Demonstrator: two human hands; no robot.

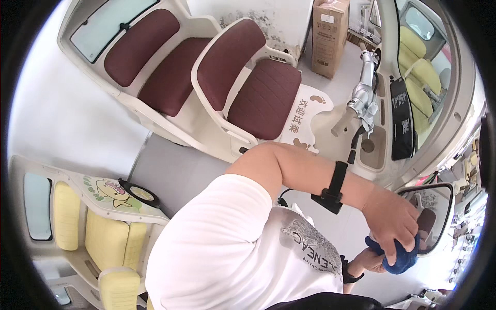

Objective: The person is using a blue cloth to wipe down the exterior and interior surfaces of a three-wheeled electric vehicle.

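A bunched dark blue cloth [402, 258] is held beside a black-framed side mirror [439, 199]. My left hand [391, 219] comes over it from above, fingers curled round the cloth and close to the mirror's edge. Below, my right hand [368, 260] grips the near side of the same cloth; some of its fingers are hidden behind it. Whether the cloth touches the mirror glass, I cannot tell. My left wrist wears a black strap [336, 187] with a small block on it.
A cream open vehicle has maroon seats [264, 98], a grey handlebar [364, 93] and a windscreen frame [454, 124] beside my arm. Another vehicle with yellow seats [106, 240] stands at lower left. A tall cardboard box [329, 41] stands at the back, on the light floor.
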